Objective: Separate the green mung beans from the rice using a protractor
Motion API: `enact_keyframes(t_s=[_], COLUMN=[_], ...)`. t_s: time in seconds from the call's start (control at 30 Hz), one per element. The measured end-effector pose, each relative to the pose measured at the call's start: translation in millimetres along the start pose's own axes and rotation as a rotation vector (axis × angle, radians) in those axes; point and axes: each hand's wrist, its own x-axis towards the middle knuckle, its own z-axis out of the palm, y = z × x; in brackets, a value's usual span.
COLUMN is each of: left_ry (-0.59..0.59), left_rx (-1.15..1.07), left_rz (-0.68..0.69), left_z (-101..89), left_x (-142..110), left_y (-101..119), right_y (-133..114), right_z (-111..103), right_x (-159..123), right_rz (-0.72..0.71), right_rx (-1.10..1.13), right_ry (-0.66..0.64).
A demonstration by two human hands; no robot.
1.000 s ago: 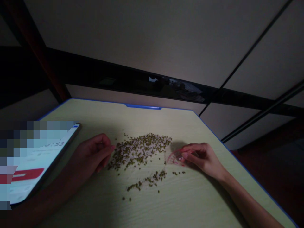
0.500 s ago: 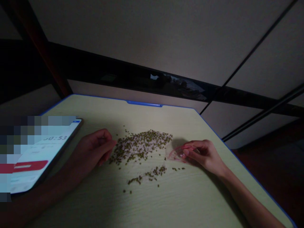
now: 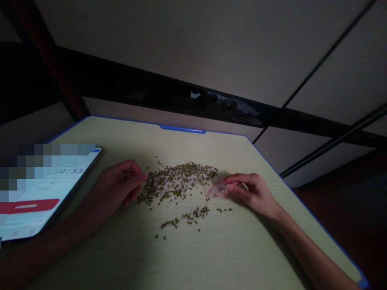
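A loose heap of small green beans (image 3: 181, 177), mixed with pale white grains, lies spread on the table. My left hand (image 3: 122, 183) rests at the heap's left edge with its fingers curled and thumb against them; whatever they hold, if anything, is hidden. To the right of the heap, my right hand (image 3: 252, 193) pinches a small clear plastic bag (image 3: 216, 189) with a red strip along its edge. The bag hangs just above the table, its edge towards the heap. A thinner line of beans (image 3: 184, 219) lies nearer to me.
On the left of the pale table (image 3: 211, 257) lies a tablet or large phone (image 3: 45, 193) with a lit timer screen, partly blurred out. The table has a blue rim and a blue handle (image 3: 183, 129) at its far side. Behind it stand cabinet panels (image 3: 181, 48).
My right hand has shifted slightly left with the bag, bringing it closer to the heap. My left hand stays nearly still. The whole view has shifted a little.
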Motion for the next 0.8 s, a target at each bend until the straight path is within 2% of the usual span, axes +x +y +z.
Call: enact_keyframes(t_s=[0.23,0.5,0.8], left_ry=[-0.005,0.003,-0.027], left_rx=[-0.018,-0.034,-0.085], left_rz=[0.023,0.025,0.051], left_z=[0.5,-0.4,0.6], left_x=[0.7,1.6,3.2], left_y=[-2.8,-2.6,-5.1], right_y=[2.3,3.2,4.0], right_z=[-4.7,-9.4,-2.4], right_x=[-0.6,-3.0,-1.3], right_rz=[-0.063,-0.119,-0.109], right_rx=[0.027,0.029,-0.020], right_ry=[-0.059,-0.066,0.023])
